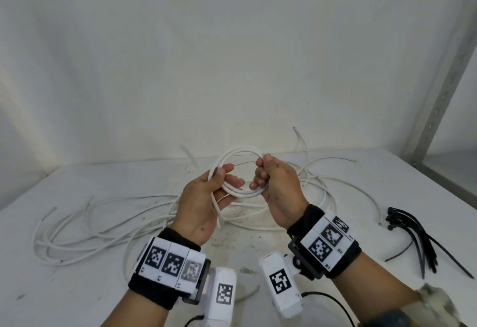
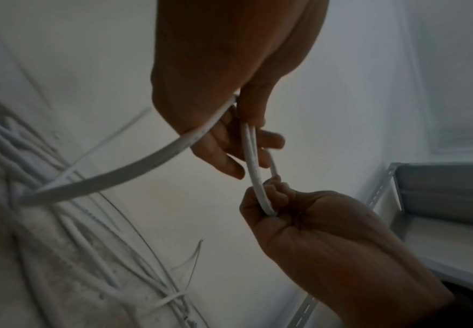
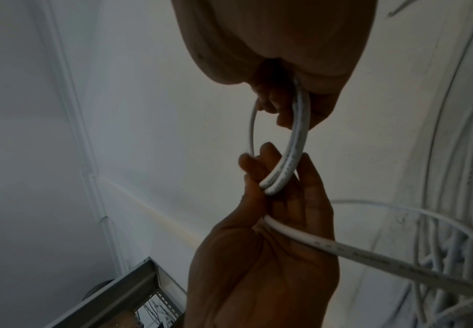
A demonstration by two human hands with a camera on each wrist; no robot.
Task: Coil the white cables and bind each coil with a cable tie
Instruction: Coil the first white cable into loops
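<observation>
A small coil of white cable (image 1: 241, 152) hangs between both hands above the table. My left hand (image 1: 219, 184) pinches its left side with thumb over the strands, and the coil (image 2: 253, 168) runs down past my left hand (image 2: 246, 131) in the left wrist view. My right hand (image 1: 263, 174) is curled round the coil's right side; the right wrist view shows my right hand (image 3: 288, 104) closed on the coil (image 3: 294, 146). A loose tail (image 3: 370, 255) trails from the left palm down to the table. Black cable ties (image 1: 418, 236) lie at the right.
Several loose white cables (image 1: 85, 226) sprawl in tangled loops over the white table (image 1: 77, 290), left and behind the hands. A grey perforated metal upright (image 1: 444, 89) stands at the right. A white wall closes the back.
</observation>
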